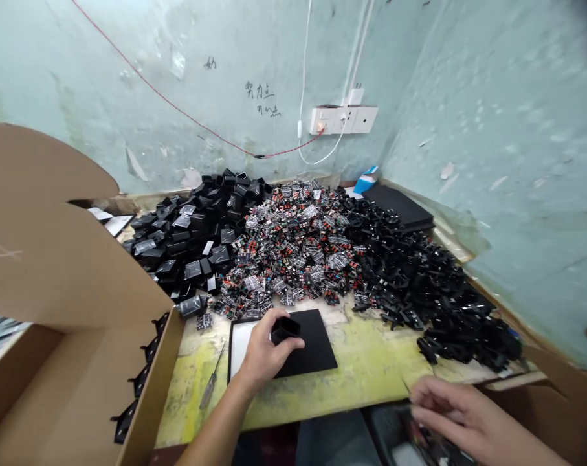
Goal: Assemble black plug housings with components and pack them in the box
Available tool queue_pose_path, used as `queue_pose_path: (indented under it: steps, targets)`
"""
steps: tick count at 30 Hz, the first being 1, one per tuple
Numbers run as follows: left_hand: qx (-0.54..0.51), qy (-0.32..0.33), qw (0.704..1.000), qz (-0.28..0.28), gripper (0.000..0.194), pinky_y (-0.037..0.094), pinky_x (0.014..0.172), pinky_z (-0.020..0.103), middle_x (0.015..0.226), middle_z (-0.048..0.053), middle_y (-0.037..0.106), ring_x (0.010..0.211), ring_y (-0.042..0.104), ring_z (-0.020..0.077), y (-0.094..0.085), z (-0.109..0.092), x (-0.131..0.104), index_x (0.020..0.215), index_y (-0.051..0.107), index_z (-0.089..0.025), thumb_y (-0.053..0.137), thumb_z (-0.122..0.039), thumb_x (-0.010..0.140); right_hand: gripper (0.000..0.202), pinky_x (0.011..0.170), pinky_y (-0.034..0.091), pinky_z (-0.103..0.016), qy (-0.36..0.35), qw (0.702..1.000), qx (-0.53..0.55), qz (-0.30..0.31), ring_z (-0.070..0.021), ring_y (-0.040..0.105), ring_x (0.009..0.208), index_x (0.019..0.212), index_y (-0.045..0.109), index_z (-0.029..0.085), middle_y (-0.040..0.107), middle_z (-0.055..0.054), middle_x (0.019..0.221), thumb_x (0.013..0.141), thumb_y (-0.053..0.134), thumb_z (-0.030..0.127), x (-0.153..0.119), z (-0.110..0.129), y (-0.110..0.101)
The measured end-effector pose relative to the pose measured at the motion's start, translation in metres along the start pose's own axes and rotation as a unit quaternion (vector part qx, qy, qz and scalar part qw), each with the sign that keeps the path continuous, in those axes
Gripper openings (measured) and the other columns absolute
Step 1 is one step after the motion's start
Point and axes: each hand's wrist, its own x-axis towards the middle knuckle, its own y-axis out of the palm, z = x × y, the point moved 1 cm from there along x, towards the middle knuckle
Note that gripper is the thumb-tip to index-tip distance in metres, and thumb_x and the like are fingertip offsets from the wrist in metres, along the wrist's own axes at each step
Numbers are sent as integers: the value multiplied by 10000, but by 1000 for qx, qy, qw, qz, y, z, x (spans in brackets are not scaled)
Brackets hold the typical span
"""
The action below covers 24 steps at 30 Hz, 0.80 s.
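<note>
My left hand point(264, 349) grips a small black plastic housing point(284, 329) and holds it on a black mat point(312, 346) near the bench's front edge. My right hand point(461, 417) is blurred and hangs low at the front right, past the bench edge, its fingers over a dark container point(400, 440) with small parts; whether it grips anything I cannot tell. Behind the mat lies a heap of small circuit boards point(298, 249). A pile of black housings point(196, 233) sits to the left and a pile of black plug parts point(429, 278) to the right.
A large open cardboard box point(70, 323) stands at the left, with black parts clipped on its edge. A screwdriver point(210, 382) lies on the yellow-green bench point(365, 369). A power strip point(344, 120) with cables hangs on the wall. Flat black sheets point(400, 207) are stacked at the back right.
</note>
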Motion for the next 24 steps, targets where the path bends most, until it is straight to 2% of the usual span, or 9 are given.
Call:
queue_pose_path:
  steps: [1, 3, 5, 7, 10, 14, 18, 22, 24]
  targets:
    - [1, 2, 1000, 10, 334, 508, 831, 309, 958, 4, 693, 897, 650, 201, 1, -3, 1, 1042, 651, -242, 855, -249, 778, 312, 622, 592, -290, -41, 998, 33, 22, -240, 729, 663, 868, 813, 291, 771, -76, 739, 908, 692, 576, 13, 28, -4]
    - [5, 12, 999, 32, 294, 505, 819, 306, 956, 6, 702, 894, 655, 201, 2, -9, 2, 1033, 660, -244, 838, -229, 800, 302, 777, 620, -320, -128, 989, 66, 0, -250, 779, 817, 1163, 815, 291, 822, -69, 894, 966, 691, 485, 42, 74, -6]
    - [15, 27, 998, 55, 264, 513, 848, 319, 999, 21, 724, 932, 671, 214, 1, -16, 2, 1053, 679, -248, 809, -205, 828, 291, 811, 618, -316, -228, 972, 62, -14, -235, 800, 848, 1241, 797, 292, 845, -52, 971, 1000, 683, 409, 70, 107, -2]
    - [28, 42, 996, 74, 277, 520, 891, 336, 1060, 35, 744, 985, 684, 227, -2, -21, 1, 1101, 696, -257, 776, -175, 849, 287, 821, 611, -308, -300, 953, 29, -14, -230, 813, 897, 1280, 780, 292, 850, -48, 1071, 1021, 665, 335, 93, 127, 8]
    - [43, 49, 995, 75, 310, 526, 915, 355, 1099, 44, 756, 1024, 689, 241, -9, -25, -2, 1148, 706, -267, 760, -165, 861, 300, 814, 598, -306, -366, 929, -41, -22, -232, 812, 922, 1309, 755, 275, 843, -50, 1130, 1026, 657, 263, 115, 147, 26]
    - [47, 56, 997, 38, 291, 523, 897, 356, 1064, 48, 748, 995, 684, 238, -13, -24, -4, 1129, 707, -249, 792, -197, 855, 228, 750, 559, -278, -417, 898, -138, -24, -200, 779, 836, 1215, 761, 231, 841, -54, 1019, 1025, 644, 183, 126, 167, 41]
    - [33, 65, 997, 20, 248, 510, 860, 318, 1024, 32, 728, 948, 668, 208, -12, -20, -3, 1078, 696, -229, 807, -194, 859, 213, 695, 499, -264, -431, 879, -200, -35, -181, 710, 811, 1186, 754, 230, 771, -38, 891, 1032, 628, 153, 126, 183, 44]
    - [17, 60, 998, 13, 254, 504, 883, 316, 1050, 33, 742, 974, 667, 210, -9, -18, -1, 1077, 699, -227, 815, -185, 855, 281, 723, 490, -292, -435, 875, -208, -46, -192, 686, 854, 1296, 699, 206, 747, -55, 944, 1043, 598, 139, 126, 187, 48]
    - [7, 55, 998, 14, 263, 503, 900, 319, 1062, 34, 750, 987, 672, 212, -9, -18, -1, 1084, 707, -227, 816, -174, 851, 266, 728, 485, -310, -434, 876, -203, -52, -197, 676, 837, 1290, 691, 184, 740, -54, 927, 1049, 586, 141, 126, 186, 49]
